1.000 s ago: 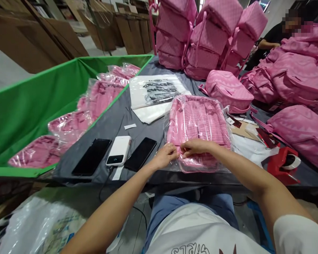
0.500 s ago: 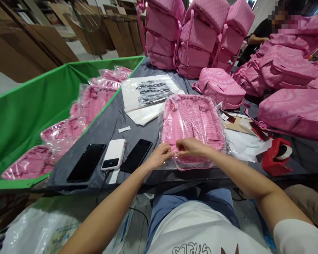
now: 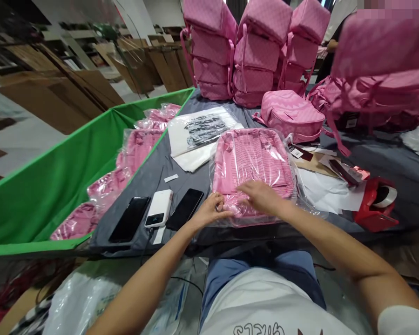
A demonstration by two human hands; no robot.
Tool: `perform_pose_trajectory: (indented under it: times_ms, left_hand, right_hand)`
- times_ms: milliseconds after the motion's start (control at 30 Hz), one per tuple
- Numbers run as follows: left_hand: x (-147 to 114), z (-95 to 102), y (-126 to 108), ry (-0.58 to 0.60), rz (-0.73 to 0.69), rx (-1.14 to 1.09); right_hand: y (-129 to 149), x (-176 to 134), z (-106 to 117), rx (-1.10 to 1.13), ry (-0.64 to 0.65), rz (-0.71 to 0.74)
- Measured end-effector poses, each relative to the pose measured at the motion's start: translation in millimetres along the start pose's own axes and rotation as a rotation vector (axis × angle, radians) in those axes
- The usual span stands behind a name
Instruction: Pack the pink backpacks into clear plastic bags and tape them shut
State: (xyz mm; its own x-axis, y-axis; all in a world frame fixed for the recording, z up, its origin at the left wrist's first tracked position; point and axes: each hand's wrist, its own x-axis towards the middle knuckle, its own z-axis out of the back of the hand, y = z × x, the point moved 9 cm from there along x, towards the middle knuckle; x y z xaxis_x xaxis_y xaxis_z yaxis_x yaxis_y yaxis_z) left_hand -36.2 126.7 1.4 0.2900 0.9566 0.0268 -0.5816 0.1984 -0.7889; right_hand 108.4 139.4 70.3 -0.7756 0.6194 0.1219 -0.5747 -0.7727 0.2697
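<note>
A pink backpack (image 3: 251, 158) lies flat in a clear plastic bag (image 3: 293, 164) on the dark cloth-covered table in front of me. My left hand (image 3: 212, 210) is at the bag's lower left corner, its fingers curled and closed on the plastic. To its right, my right hand (image 3: 261, 197) rests over the lower part of the wrapped backpack. Its fingers are loosely stretched and apart, lying on the plastic. A black phone (image 3: 185, 208) sits just left of my left hand.
A white power bank (image 3: 159, 208) and another phone (image 3: 130, 219) lie left. Beyond them, a green-walled bin (image 3: 56, 172) holds several bagged backpacks. Printed white bags (image 3: 181, 158) lie behind. Pink backpacks (image 3: 258, 51) stand stacked at the back. A red tape dispenser (image 3: 373, 211) is at right.
My right hand has loosened from a pinch and shifted slightly right. The view has turned left. At the right, a large pink backpack has been lifted and is blurred by motion.
</note>
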Motion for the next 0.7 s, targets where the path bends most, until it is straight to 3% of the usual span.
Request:
perform_pose_trajectory:
  times_ms: [100,200,267,333,400,500,600,700]
  left_hand:
    - [4.2,-4.3,3.0,-0.001,-0.04,0.036]
    - [2.8,-7.6,-0.8,0.108,-0.091,0.102]
    - [-3.7,-0.8,-8.4,0.147,-0.135,0.176]
    - [-10.6,16.0,-14.8,0.095,-0.159,0.205]
    - [-13.3,42.8,-8.2,-0.079,-0.082,0.097]
    - [-12.5,66.9,38.9,-0.377,0.25,-0.266]
    - [6.4,43.0,72.2,-0.398,0.446,-0.52]
    - [37.1,13.0,69.7,-0.34,0.422,-0.685]
  right_hand:
    - [19.2,-13.2,-38.7,-0.093,0.121,0.125]
    - [8.8,-7.7,-46.9,-0.175,0.074,0.006]
    - [-2.7,-10.6,-28.4,-0.179,-0.053,-0.072]
    - [-14.1,-32.6,3.3,-0.139,-0.244,-0.109]
    - [-29.5,-78.6,38.4,-0.096,-0.482,-0.164]
    - [-64.9,-176.9,70.4,-0.14,-0.824,-0.435]
    - [-100.4,-244.8,48.5,-0.167,-0.848,-0.708]
    - [-128.7,-254.1,-13.1,0.051,-0.705,-0.843]
